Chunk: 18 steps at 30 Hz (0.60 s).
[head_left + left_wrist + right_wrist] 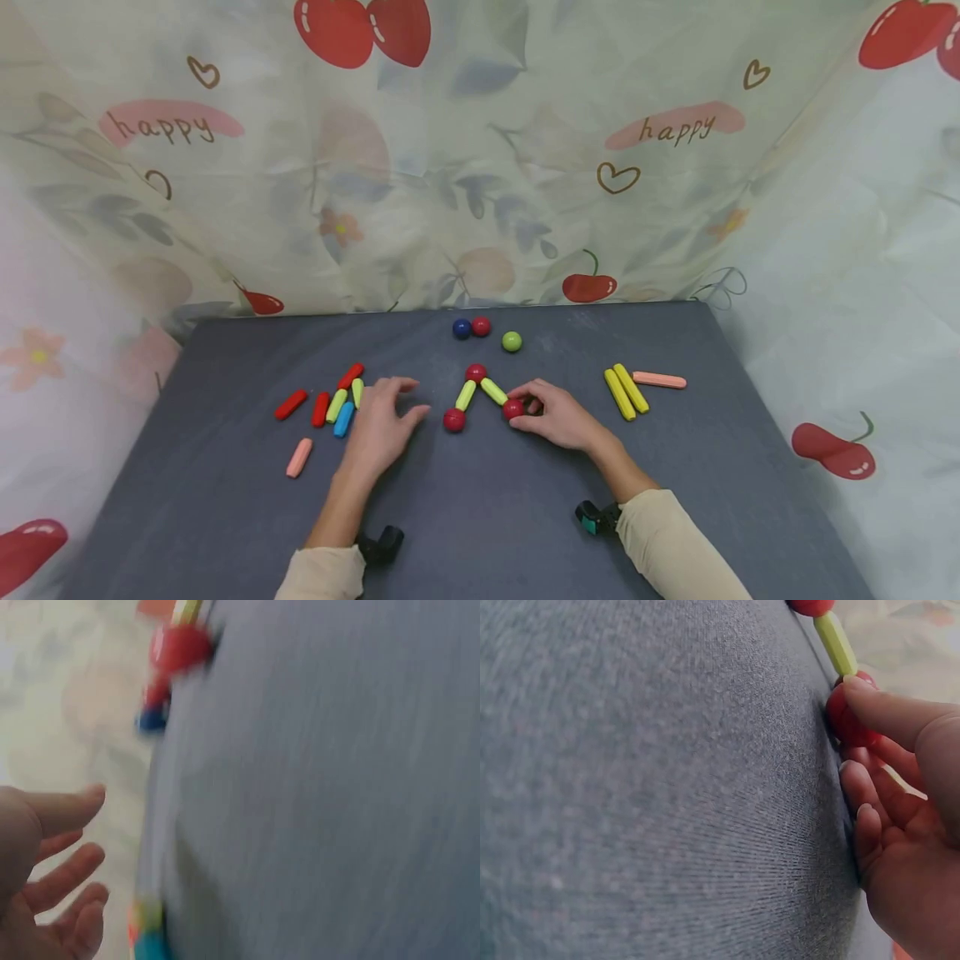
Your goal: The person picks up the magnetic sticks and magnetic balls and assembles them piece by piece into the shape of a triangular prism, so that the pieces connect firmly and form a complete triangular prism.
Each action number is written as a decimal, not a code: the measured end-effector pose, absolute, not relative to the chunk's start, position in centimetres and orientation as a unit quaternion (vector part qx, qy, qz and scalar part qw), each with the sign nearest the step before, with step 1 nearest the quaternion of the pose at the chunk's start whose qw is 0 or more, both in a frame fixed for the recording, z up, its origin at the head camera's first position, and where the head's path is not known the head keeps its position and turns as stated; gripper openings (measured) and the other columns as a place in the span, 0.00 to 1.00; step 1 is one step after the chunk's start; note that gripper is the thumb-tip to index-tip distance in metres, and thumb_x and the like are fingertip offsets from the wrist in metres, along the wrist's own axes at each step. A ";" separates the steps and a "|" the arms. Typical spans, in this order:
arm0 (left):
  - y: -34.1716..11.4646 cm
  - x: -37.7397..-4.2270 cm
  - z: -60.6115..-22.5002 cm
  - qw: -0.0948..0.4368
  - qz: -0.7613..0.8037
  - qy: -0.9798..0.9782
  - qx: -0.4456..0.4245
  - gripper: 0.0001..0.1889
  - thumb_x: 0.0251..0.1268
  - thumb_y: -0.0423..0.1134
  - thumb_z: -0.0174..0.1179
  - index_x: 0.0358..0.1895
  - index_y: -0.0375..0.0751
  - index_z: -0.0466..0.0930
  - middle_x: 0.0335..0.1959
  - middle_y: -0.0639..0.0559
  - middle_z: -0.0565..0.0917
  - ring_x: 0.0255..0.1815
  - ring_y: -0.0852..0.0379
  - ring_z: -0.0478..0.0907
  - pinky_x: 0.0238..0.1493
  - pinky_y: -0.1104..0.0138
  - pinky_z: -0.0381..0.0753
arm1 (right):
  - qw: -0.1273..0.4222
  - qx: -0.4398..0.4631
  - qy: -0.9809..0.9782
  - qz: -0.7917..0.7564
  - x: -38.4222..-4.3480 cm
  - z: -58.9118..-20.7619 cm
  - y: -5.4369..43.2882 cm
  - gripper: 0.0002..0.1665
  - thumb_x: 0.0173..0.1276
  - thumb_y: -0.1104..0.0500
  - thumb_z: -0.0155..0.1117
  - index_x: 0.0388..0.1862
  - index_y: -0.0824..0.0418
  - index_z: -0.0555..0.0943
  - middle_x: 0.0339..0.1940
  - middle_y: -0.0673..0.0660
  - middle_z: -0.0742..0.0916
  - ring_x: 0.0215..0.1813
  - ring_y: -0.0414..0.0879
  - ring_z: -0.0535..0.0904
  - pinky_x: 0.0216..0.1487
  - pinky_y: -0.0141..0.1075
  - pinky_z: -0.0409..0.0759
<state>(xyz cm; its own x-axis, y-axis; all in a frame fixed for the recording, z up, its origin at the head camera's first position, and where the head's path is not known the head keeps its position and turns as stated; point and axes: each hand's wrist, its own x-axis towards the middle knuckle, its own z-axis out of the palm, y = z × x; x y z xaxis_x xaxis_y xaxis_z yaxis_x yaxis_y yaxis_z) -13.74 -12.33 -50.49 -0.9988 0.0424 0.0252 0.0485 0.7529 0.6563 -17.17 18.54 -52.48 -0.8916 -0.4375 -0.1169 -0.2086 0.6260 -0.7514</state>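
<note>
A V-shaped piece of two light-green rods (465, 395) and three red balls lies mid-table, one ball (476, 372) at its far point. My right hand (557, 417) pinches the right-hand red ball (513, 409) between thumb and fingers; the right wrist view shows the thumb tip pressed on that ball (853, 720) where the rod (835, 645) meets it. At the left end sits another red ball (453, 420). My left hand (377, 427) holds nothing, thumb and fingers spread apart, between that ball and a blue rod (343, 419). In the left wrist view the surroundings are blurred.
Left of my left hand lie several short rods, red (291, 404), green (337, 406) and pink (299, 457). Farther back rest a blue ball (462, 329), a red ball (482, 326) and a green ball (512, 342). Two yellow rods (619, 394) and a longer pink rod (659, 380) lie right.
</note>
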 end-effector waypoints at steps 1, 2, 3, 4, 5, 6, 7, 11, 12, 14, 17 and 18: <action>-13.5 -14.1 -50.3 0.015 -0.346 -0.938 -0.009 0.23 0.66 0.45 0.70 0.61 0.43 0.80 0.57 0.44 0.82 0.57 0.44 0.73 0.60 0.49 0.74 | 0.149 -0.179 0.888 -0.396 -17.2 -52.6 18.6 0.24 0.67 0.47 0.73 0.60 0.48 0.82 0.47 0.49 0.82 0.44 0.42 0.76 0.44 0.33 0.76; -14.7 -14.4 -50.2 0.028 -0.337 -0.941 0.009 0.23 0.66 0.45 0.70 0.62 0.42 0.79 0.57 0.42 0.82 0.57 0.42 0.73 0.61 0.48 0.73 | 0.151 -0.176 0.887 -0.399 -17.2 -52.6 18.7 0.24 0.67 0.46 0.73 0.60 0.48 0.82 0.47 0.49 0.82 0.44 0.42 0.76 0.44 0.32 0.76; -15.8 -14.7 -50.1 0.040 -0.329 -0.943 0.035 0.24 0.66 0.45 0.70 0.61 0.40 0.79 0.56 0.41 0.82 0.57 0.41 0.73 0.62 0.47 0.72 | 0.152 -0.174 0.887 -0.400 -17.2 -52.7 18.8 0.24 0.66 0.46 0.74 0.60 0.48 0.82 0.46 0.49 0.82 0.43 0.42 0.76 0.43 0.32 0.75; -16.6 -14.9 -50.1 0.045 -0.319 -0.945 0.053 0.25 0.65 0.45 0.70 0.61 0.38 0.79 0.55 0.40 0.83 0.56 0.39 0.73 0.62 0.46 0.71 | 0.153 -0.172 0.887 -0.402 -17.2 -52.8 18.9 0.24 0.66 0.46 0.74 0.59 0.48 0.82 0.46 0.49 0.82 0.43 0.42 0.76 0.43 0.32 0.75; -17.2 -15.2 -50.2 0.048 -0.305 -0.949 0.069 0.25 0.65 0.46 0.71 0.61 0.37 0.79 0.55 0.39 0.84 0.55 0.39 0.74 0.61 0.46 0.70 | 0.153 -0.169 0.886 -0.403 -17.2 -52.8 19.0 0.24 0.66 0.46 0.74 0.59 0.48 0.82 0.45 0.49 0.82 0.43 0.42 0.75 0.42 0.32 0.75; -17.6 -15.4 -50.3 0.048 -0.293 -0.951 0.084 0.26 0.64 0.47 0.71 0.60 0.36 0.79 0.53 0.39 0.84 0.53 0.38 0.74 0.59 0.47 0.70 | 0.153 -0.167 0.886 -0.404 -17.2 -52.9 19.0 0.24 0.66 0.46 0.74 0.59 0.48 0.82 0.45 0.49 0.82 0.43 0.42 0.75 0.42 0.32 0.74; -17.8 -15.6 -50.5 0.047 -0.283 -0.953 0.096 0.27 0.63 0.47 0.72 0.60 0.35 0.79 0.52 0.39 0.85 0.51 0.38 0.74 0.57 0.47 0.70 | 0.153 -0.166 0.886 -0.406 -17.2 -52.9 19.1 0.24 0.66 0.46 0.74 0.59 0.48 0.82 0.45 0.49 0.82 0.42 0.42 0.75 0.42 0.32 0.74; -17.4 -15.9 -50.9 0.047 -0.267 -0.958 0.093 0.22 0.61 0.43 0.73 0.55 0.37 0.82 0.47 0.42 0.88 0.49 0.38 0.73 0.56 0.46 0.70 | 0.154 -0.168 0.883 -0.410 -17.1 -52.8 18.9 0.24 0.66 0.47 0.74 0.59 0.48 0.82 0.44 0.50 0.82 0.43 0.43 0.75 0.42 0.32 0.74; -17.0 -15.9 -50.9 0.051 -0.271 -0.958 0.082 0.20 0.61 0.42 0.73 0.54 0.38 0.83 0.46 0.42 0.89 0.49 0.38 0.73 0.55 0.47 0.71 | 0.155 -0.171 0.882 -0.411 -17.1 -52.8 18.8 0.24 0.66 0.47 0.74 0.59 0.49 0.82 0.45 0.50 0.82 0.43 0.43 0.75 0.42 0.32 0.74; -16.0 -15.9 -50.7 0.060 -0.291 -0.953 0.052 0.17 0.61 0.39 0.72 0.52 0.40 0.85 0.45 0.44 0.88 0.48 0.40 0.75 0.54 0.49 0.73 | 0.155 -0.174 0.881 -0.413 -17.1 -52.8 18.7 0.24 0.67 0.47 0.74 0.60 0.49 0.82 0.45 0.50 0.82 0.43 0.43 0.75 0.43 0.32 0.74; -13.8 -15.7 -50.1 0.070 -0.340 -0.938 -0.007 0.14 0.64 0.38 0.71 0.52 0.45 0.87 0.42 0.47 0.86 0.42 0.47 0.77 0.48 0.55 0.76 | 0.152 -0.175 0.880 -0.416 -17.1 -52.8 18.6 0.24 0.67 0.48 0.74 0.59 0.49 0.82 0.44 0.50 0.81 0.43 0.44 0.74 0.42 0.32 0.73; -12.8 -15.6 -49.9 0.070 -0.358 -0.931 -0.023 0.14 0.64 0.38 0.71 0.52 0.46 0.87 0.42 0.49 0.85 0.41 0.50 0.77 0.45 0.58 0.76 | 0.150 -0.174 0.879 -0.417 -17.1 -52.9 18.5 0.23 0.67 0.48 0.74 0.59 0.49 0.82 0.44 0.50 0.81 0.43 0.44 0.74 0.42 0.32 0.73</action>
